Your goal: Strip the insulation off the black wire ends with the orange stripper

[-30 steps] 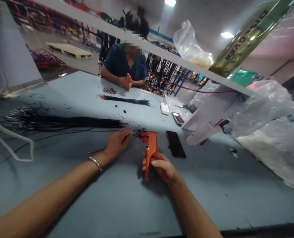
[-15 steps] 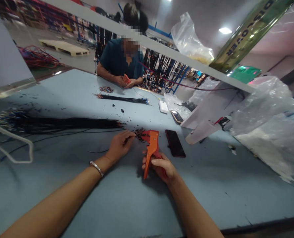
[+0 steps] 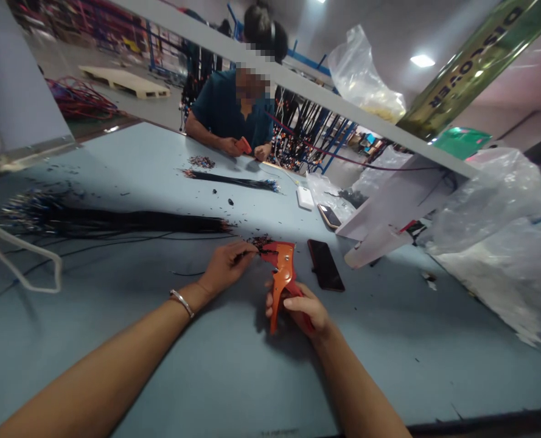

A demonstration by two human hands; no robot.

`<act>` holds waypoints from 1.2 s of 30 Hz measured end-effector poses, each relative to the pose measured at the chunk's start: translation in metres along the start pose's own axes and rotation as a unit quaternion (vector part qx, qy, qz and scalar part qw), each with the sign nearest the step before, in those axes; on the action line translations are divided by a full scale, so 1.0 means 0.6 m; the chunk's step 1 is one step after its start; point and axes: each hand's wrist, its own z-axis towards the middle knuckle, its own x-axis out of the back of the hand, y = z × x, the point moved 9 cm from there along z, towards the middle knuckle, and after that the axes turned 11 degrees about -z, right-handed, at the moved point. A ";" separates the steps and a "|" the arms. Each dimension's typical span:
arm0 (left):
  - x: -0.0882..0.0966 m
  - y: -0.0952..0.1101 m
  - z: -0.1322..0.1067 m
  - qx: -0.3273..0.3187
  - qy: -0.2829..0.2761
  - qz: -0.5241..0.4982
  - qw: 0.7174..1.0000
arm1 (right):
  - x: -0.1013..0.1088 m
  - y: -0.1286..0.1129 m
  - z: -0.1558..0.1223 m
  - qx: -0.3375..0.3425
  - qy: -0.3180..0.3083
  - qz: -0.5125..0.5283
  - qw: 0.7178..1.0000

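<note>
My right hand (image 3: 304, 307) is wrapped round the handles of an orange and red wire stripper (image 3: 285, 267), its head pointing away from me. My left hand (image 3: 228, 264) is closed in a pinch at the stripper's jaws. A thin black cable (image 3: 188, 274) runs behind this hand and seems to be what its fingertips hold; the tip is too small to see clearly. Just beyond the jaws lies a pile of small dark cable scraps (image 3: 257, 241). A thick bundle of black cables (image 3: 146, 221) lies to the left, with cut ends toward my hands.
A dark phone (image 3: 325, 265) lies right of the stripper. Across the table (image 3: 233, 377) a co-worker (image 3: 227, 100) holds an orange tool (image 3: 243, 145) behind a smaller cable bundle (image 3: 233, 181). Plastic bags (image 3: 489, 207) fill the right side. A white wire stand (image 3: 37, 255) is at left.
The whole view has shifted slightly. My left fingertips have come up to the stripper's jaws. The co-worker's hands have moved apart, with the orange tool in one.
</note>
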 end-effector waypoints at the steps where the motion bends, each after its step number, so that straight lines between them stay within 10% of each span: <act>1: 0.001 -0.001 0.000 0.000 0.002 -0.002 1.000 | -0.001 0.000 0.000 0.000 -0.001 -0.004 1.000; 36: 0.002 0.008 -0.001 0.015 0.002 -0.055 0.998 | -0.006 -0.004 -0.003 0.009 0.007 -0.026 1.000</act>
